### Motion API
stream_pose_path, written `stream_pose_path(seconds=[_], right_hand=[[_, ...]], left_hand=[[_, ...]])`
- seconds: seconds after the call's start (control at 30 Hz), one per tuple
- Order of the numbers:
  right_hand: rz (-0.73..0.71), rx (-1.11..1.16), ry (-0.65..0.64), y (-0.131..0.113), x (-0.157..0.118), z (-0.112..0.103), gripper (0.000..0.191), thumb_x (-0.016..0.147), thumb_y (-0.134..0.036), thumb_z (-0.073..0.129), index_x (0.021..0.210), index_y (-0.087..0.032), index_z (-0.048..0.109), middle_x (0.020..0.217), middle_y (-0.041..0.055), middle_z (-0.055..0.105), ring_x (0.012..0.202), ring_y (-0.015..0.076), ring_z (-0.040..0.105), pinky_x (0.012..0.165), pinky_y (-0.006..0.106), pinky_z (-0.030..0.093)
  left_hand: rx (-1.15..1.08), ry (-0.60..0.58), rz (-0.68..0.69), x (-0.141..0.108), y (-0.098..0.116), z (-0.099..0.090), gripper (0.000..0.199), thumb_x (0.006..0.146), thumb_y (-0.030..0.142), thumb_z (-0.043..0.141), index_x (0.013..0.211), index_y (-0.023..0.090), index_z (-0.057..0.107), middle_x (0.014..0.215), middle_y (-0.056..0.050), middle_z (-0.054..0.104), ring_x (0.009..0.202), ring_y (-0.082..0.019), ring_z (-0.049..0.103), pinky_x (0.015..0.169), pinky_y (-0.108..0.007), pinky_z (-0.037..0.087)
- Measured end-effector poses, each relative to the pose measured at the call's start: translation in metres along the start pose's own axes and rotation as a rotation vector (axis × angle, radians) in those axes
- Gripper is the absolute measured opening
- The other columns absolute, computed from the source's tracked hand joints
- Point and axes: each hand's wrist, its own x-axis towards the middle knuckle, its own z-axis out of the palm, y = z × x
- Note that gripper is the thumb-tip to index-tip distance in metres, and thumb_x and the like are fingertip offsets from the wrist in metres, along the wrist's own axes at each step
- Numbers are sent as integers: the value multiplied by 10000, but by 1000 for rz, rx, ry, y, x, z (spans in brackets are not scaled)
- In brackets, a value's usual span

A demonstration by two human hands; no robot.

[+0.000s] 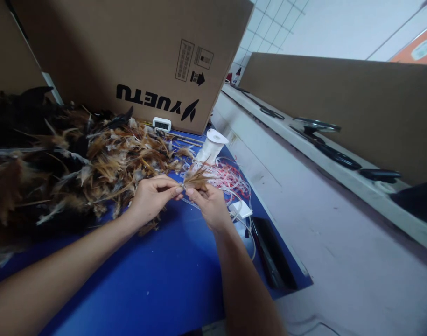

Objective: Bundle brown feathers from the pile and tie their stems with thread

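Both hands are close together just above the blue tabletop, their fingertips nearly meeting at the base of a small bunch of brown feathers. The left hand pinches the pale base end between thumb and forefinger, while the right hand grips the bunch beside it, thumb pressed against the bent fingers. The feather tips fan out over the right hand's fingers, pointing away from the left hand; exactly what lies between the fingertips is too small to make out. To the left of the left hand, and beyond it, spreads a large heap of loose feathers, brown, tan and black with pale fluff, its near edge reaching the left wrist. Just beyond the right hand lies a tangle of red and white strings, with a white spool standing behind it. Right of the right wrist are a white block with a pale cable and, nearer the body, a long black object. Farther beyond the hands, a small white device with a dark display sits at the foot of a big cardboard box with upside-down lettering. Well off to the right, dark objects line a pale ledge.
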Motion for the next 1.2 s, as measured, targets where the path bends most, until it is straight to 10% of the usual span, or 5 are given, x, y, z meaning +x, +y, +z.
stream_pose_path(seconds=[0.5, 0.8, 1.2], right_hand=[[10, -49, 276, 4, -4, 19, 87, 674, -219, 708, 660, -164, 642, 594, -16, 657, 550, 112, 589, 560, 240, 475], [68, 216, 258, 0, 0, 11, 112, 621, -169, 720, 609, -157, 609, 532, -35, 617, 483, 74, 523, 509, 216, 424], [89, 280, 209, -5, -2, 10, 129, 610, -171, 726, 604, -162, 598, 508, -43, 599, 480, 70, 515, 508, 211, 410]], left_hand=[[297, 50, 128, -9, -1, 6, 123, 767, 187, 632, 741, 166, 750, 746, -46, 707, 688, -150, 637, 648, -248, 473], [-445, -45, -512, -4, 8, 10, 115, 749, 232, 669, 737, 126, 711, 692, -51, 715, 643, -129, 660, 645, -214, 535], [-725, -233, -786, -6, 10, 10, 320, 822, 400, 616, 727, 97, 650, 611, -61, 652, 443, -90, 579, 383, -160, 469]])
